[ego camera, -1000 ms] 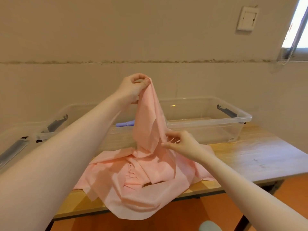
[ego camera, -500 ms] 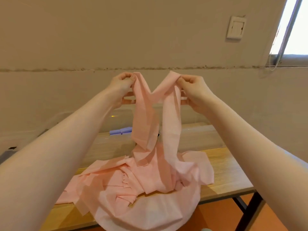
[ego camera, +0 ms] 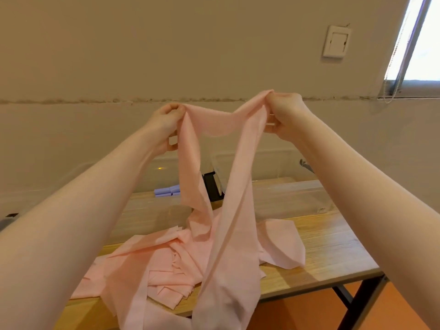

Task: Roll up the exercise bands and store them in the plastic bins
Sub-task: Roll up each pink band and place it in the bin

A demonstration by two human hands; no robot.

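A long pink exercise band (ego camera: 214, 125) is stretched between my two raised hands, sagging slightly in the middle. My left hand (ego camera: 167, 120) pinches one part of it and my right hand (ego camera: 284, 113) grips another, both at chest height in front of the wall. From each hand a strip hangs down to a crumpled pink heap (ego camera: 171, 256) on the wooden table (ego camera: 333, 246); one strip drapes over the front edge. Two clear plastic bins (ego camera: 285, 196) stand behind the heap. A rolled purple band (ego camera: 166, 191) lies in the left bin.
The bins have dark latches (ego camera: 212, 186) where they meet. The table's black leg (ego camera: 357, 303) stands over an orange floor at the right. A wall plate (ego camera: 336, 41) and a window (ego camera: 419, 39) are at the upper right.
My right hand rose from the heap, took hold of the band beside my left hand, and both hands then moved apart, spreading a length of band between them. The camera tilted up.
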